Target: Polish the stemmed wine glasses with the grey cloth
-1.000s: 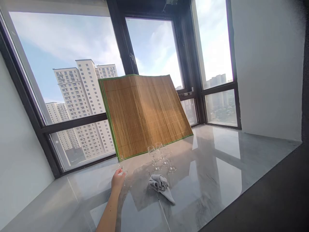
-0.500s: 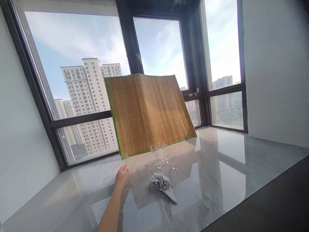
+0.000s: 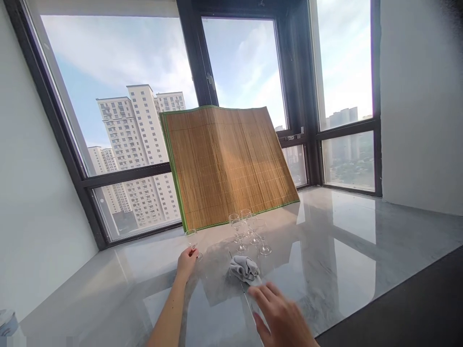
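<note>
My left hand (image 3: 187, 262) pinches the stem of a clear stemmed glass (image 3: 191, 235), whose foot is at the sill surface; I cannot tell whether it is lifted. Just in front of me my right hand (image 3: 280, 308) is open, fingers apart and stretched towards a crumpled grey cloth (image 3: 244, 268). The fingertips overlap the cloth's near end in view; whether they touch it I cannot tell. Behind the cloth stand several clear stemmed glasses (image 3: 241, 248) in a close group, upright.
A folded bamboo mat (image 3: 231, 164) with green edging leans against the windows behind the glasses. The glossy grey stone sill (image 3: 336, 260) ends at a dark edge on the right. A partly seen white and blue object (image 3: 7, 322) stands at the lower left.
My right hand has come into view from below, reaching towards the cloth. My left hand still holds the glass in nearly the same place. The view has shifted slightly.
</note>
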The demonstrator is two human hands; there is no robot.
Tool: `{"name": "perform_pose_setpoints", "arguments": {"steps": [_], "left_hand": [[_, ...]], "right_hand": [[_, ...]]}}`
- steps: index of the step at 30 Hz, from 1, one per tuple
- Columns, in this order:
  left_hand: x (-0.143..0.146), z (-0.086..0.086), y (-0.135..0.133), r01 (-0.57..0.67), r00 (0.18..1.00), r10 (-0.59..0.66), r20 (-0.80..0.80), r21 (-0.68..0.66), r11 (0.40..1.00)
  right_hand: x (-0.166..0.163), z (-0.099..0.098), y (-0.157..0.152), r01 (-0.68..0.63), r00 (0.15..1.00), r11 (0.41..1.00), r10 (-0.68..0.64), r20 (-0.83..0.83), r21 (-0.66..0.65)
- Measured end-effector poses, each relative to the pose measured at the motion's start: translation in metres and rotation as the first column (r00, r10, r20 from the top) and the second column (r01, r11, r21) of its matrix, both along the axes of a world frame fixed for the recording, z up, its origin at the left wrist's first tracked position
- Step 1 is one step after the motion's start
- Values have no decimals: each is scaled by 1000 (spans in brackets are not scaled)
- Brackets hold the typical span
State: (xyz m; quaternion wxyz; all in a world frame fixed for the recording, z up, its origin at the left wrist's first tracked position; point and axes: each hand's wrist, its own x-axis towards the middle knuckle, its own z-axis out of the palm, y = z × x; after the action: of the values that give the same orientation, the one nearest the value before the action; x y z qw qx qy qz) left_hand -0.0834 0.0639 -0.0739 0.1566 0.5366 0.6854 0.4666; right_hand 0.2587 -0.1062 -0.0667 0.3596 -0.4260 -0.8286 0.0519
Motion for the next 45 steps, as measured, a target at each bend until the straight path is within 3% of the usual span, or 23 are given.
{"name": "perform_pose_setpoints", "arguments": {"steps": [3,6,11,15,19,23,26,30,35,40,45], "left_hand": [[0,0,0,26,1000,-26,12,13,1000],[0,0,2,40,999,-40,18,23,999],[0,0,3,55,998,-55,5,38,998],[1,1,0,61,995,-55,-83,64,996],[8,6,-4,13,971,13,-239,105,994],[20,11,-16,-36,959,78,-273,155,987],[32,13,-30,-79,946,123,-300,157,984],[48,12,-49,-180,905,199,-375,85,980],[61,24,-63,-205,814,218,-538,85,975],[73,40,-61,-167,753,201,-627,114,979],[74,40,-61,-118,706,168,-688,120,986]], "right_hand": [[-36,16,56,173,976,983,-163,142,-61],[-73,17,96,170,961,983,-148,234,-75],[-120,17,128,164,971,984,-150,185,-65],[-132,18,143,169,979,976,-151,134,-137],[-117,14,151,55,998,984,-47,49,-168],[-101,10,154,-125,987,969,143,71,-214],[-101,5,157,-152,986,958,164,33,-242],[-110,0,163,-209,967,951,165,-196,-228],[-119,3,162,-227,897,967,163,-412,-112],[-120,13,154,-216,908,976,189,-374,-33],[-112,24,149,-116,918,993,120,-378,34]]}}
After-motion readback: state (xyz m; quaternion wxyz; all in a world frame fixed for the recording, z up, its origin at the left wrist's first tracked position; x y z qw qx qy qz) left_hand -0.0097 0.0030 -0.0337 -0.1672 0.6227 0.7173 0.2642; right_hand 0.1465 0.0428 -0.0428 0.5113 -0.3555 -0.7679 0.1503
